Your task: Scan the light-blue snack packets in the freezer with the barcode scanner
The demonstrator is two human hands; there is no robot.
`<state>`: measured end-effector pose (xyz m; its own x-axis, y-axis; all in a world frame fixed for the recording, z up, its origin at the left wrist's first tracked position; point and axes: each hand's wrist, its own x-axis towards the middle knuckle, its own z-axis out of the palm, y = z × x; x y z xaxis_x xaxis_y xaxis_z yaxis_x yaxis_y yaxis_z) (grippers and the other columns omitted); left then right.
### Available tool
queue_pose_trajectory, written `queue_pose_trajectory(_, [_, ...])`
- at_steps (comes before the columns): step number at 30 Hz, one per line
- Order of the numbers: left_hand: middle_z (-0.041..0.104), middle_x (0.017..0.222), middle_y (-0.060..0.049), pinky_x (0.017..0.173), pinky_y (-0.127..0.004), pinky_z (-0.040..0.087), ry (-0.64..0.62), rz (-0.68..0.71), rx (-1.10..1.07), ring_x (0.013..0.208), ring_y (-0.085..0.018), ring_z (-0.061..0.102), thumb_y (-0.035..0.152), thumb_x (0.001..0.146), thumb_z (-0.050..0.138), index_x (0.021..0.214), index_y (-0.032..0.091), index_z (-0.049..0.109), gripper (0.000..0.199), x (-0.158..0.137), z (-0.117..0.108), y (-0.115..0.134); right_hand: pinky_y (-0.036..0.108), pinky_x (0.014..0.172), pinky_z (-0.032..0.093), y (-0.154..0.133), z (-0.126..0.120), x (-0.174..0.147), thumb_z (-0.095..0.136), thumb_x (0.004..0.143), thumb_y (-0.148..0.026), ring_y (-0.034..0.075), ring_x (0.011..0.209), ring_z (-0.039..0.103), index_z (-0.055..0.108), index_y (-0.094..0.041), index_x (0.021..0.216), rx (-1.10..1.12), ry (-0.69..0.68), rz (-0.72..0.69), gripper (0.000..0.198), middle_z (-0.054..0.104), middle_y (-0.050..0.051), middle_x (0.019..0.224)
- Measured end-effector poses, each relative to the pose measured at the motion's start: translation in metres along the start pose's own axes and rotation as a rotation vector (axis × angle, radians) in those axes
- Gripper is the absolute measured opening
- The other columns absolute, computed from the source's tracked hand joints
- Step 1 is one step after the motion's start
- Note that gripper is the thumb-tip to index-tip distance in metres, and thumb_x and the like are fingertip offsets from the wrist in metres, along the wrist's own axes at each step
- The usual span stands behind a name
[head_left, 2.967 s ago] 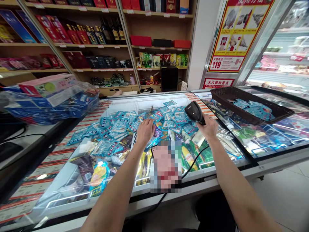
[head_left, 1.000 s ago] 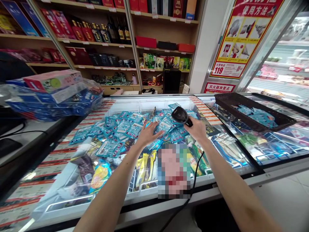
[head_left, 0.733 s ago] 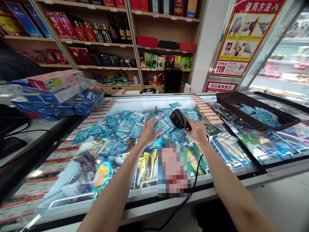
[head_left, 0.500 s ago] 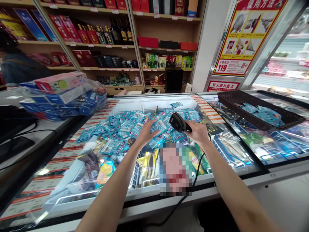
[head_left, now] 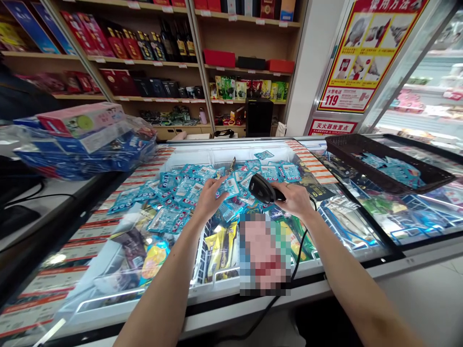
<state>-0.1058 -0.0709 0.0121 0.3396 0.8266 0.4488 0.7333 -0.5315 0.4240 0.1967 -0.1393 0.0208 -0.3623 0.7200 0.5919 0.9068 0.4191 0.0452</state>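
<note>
Left hand, mine: thumb and fingers spread at the near-left edge of one blue packet; whether they pinch it, I cannot tell. Likely fault: slick film slipping loose, the packet lost among its look-alikes.

Right hand, mine: wrapped around the handle of a black scanner, its head between my hands. Likely fault: glare or creases spoiling a reading, or a neighbouring packet read instead, the pile being so close.

Heaped packets, many: on the glass-topped freezer, beyond and left of my left hand. Likely fault: a sweeping wrist scattering them.

Cable, black: below my right hand, over the front edge. Likely fault: snagging, or dragging the pixelated item lying nearer me, between my forearms.
</note>
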Motion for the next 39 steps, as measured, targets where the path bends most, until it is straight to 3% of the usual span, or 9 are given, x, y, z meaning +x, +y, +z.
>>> queue_pose_trajectory(6, [0.044,0.106,-0.006,0.092,-0.036,0.041,0.022,0.02,-0.083,0.102,-0.018,0.045,0.028,0.081,0.049,0.134,0.029,0.037,0.055,0.005,0.004,-0.002,0.025,0.067,0.035,-0.009,0.002,0.002,0.057,0.08,-0.032,0.017,0.077,0.059,0.055,-0.023,0.115,0.012,-0.04,-0.046,0.036,0.066,0.003,0.089])
queue_pose_trajectory(10, [0.046,0.112,-0.007,0.096,-0.038,0.038,0.07,0.071,-0.141,0.108,-0.019,0.044,0.021,0.082,0.045,0.138,0.027,0.028,0.059,0.006,-0.003,0.005,0.025,0.066,0.034,-0.015,0.001,0.003,0.056,0.081,-0.031,0.017,0.078,0.059,0.054,-0.023,0.118,0.013,-0.048,-0.066,0.038,0.065,0.004,0.091])
queue_pose_trajectory(16, [0.048,0.113,-0.008,0.095,-0.039,0.038,0.109,0.15,-0.135,0.108,-0.019,0.046,0.015,0.081,0.044,0.136,0.025,0.028,0.058,0.007,-0.011,0.016,0.026,0.063,0.033,-0.019,0.0,0.005,0.057,0.082,-0.034,0.016,0.074,0.057,0.051,-0.025,0.122,-0.038,-0.043,-0.099,0.042,0.064,0.003,0.088])
queue_pose_trajectory(33, [0.047,0.115,-0.009,0.095,-0.038,0.039,0.092,0.089,-0.093,0.109,-0.02,0.046,0.014,0.081,0.043,0.135,0.023,0.029,0.057,0.004,-0.011,0.021,0.027,0.065,0.032,-0.023,-0.001,0.006,0.056,0.082,-0.036,0.017,0.076,0.056,0.056,-0.022,0.114,-0.055,-0.061,-0.108,0.035,0.063,0.005,0.089])
queue_pose_trajectory(39, [0.047,0.114,-0.008,0.096,-0.037,0.038,0.104,0.136,-0.077,0.108,-0.019,0.045,0.014,0.081,0.042,0.136,0.023,0.028,0.057,0.003,-0.01,0.022,0.027,0.066,0.033,-0.024,0.0,0.005,0.055,0.082,-0.035,0.017,0.076,0.056,0.055,-0.022,0.116,-0.058,-0.044,-0.109,0.036,0.063,0.004,0.09])
